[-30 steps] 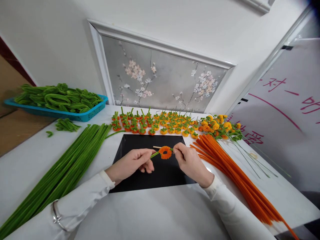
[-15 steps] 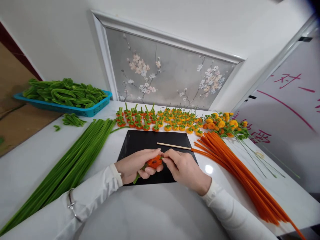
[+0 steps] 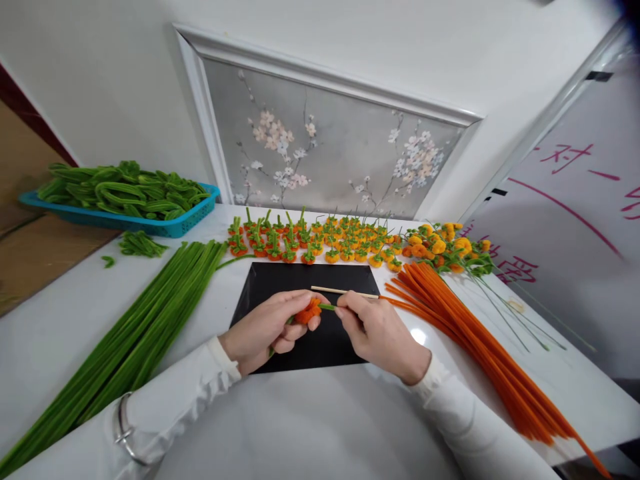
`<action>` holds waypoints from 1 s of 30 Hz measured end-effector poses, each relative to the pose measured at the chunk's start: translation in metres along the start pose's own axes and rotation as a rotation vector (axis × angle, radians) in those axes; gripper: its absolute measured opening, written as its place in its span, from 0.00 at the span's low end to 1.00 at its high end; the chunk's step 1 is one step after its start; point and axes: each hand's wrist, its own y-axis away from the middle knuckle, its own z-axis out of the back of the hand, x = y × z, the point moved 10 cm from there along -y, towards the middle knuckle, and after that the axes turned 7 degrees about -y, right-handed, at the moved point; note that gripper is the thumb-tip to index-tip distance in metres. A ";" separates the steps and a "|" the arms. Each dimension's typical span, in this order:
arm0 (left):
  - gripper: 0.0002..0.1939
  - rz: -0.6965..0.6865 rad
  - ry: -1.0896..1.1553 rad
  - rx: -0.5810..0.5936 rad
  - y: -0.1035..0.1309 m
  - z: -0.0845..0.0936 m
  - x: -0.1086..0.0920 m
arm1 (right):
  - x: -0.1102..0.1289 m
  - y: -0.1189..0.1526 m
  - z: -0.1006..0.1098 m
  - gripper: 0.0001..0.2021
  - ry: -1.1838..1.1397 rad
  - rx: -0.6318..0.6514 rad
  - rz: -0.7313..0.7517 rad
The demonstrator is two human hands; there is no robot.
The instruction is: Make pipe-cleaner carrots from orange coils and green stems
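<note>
My left hand (image 3: 265,328) is closed around a small orange pipe-cleaner flower (image 3: 308,311), held above the black mat (image 3: 307,350). From the flower's right side a short green pipe cleaner (image 3: 327,307) sticks out. My right hand (image 3: 383,333) pinches the far end of this green piece between thumb and fingertips. Another bit of green shows below the left palm; how it joins the flower is hidden. Just behind the hands, a thin wooden stick (image 3: 343,291) lies on the mat.
Green pipe cleaners (image 3: 150,320) lie to the left, orange ones (image 3: 480,347) to the right. Rows of small orange and yellow pieces (image 3: 345,240) stand behind the mat. A blue basket (image 3: 185,219) holds green loops; finished-looking yellow flowers (image 3: 437,247) lie at the back right.
My right hand has drawn slightly away to the right, and more of the green pipe cleaner shows between the hands. The orange flower has turned in my left hand.
</note>
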 end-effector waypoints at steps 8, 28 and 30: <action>0.14 -0.114 -0.195 -0.079 -0.004 0.013 -0.001 | 0.004 -0.004 0.002 0.09 -0.225 -0.038 0.056; 0.20 -0.374 -0.453 -0.059 0.007 0.005 -0.027 | -0.009 -0.003 0.016 0.05 -0.484 -0.240 -0.028; 0.17 -0.426 -0.588 -0.144 0.010 0.008 -0.030 | -0.017 -0.003 0.008 0.05 -0.602 -0.202 -0.105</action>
